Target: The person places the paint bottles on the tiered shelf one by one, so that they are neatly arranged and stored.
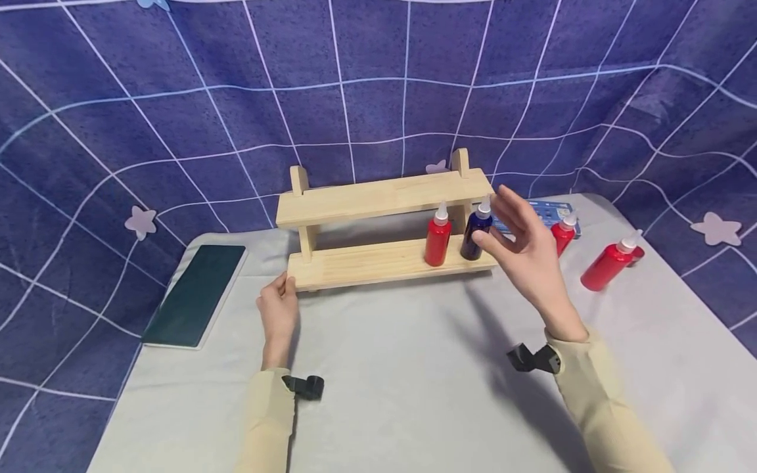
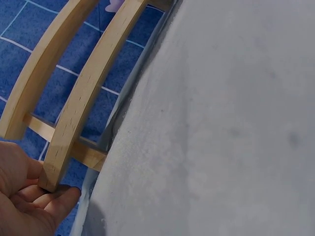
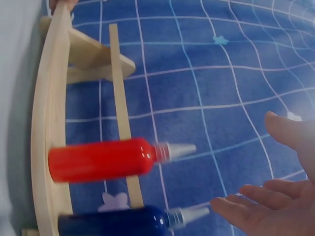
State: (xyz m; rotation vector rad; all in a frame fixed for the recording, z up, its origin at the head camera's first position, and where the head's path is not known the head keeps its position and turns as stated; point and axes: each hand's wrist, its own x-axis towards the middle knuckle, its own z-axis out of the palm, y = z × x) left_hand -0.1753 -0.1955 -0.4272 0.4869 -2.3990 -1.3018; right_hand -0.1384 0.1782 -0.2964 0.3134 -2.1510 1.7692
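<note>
A two-tier wooden shelf (image 1: 361,264) stands on the table. My left hand (image 1: 278,312) pinches the left end of its lower board; in the left wrist view, the fingers (image 2: 61,204) lie under the board's end. Toward the lower board's right end, a red squeeze bottle (image 1: 437,244) and a dark blue squeeze bottle (image 1: 471,238) stand upright side by side, both with white nozzle tips. Beside the blue bottle my right hand (image 1: 532,256) is spread, thumb apart from the fingers. The right wrist view shows nothing in this hand (image 3: 275,209), apart from both bottles.
Right of the shelf are two more red bottles, one (image 1: 562,238) partly behind my right hand and another (image 1: 604,268) farther right, with a small red object (image 1: 637,255) behind it. A blue printed flat item (image 1: 552,211) lies behind them. On the left lies a dark green book (image 1: 198,295).
</note>
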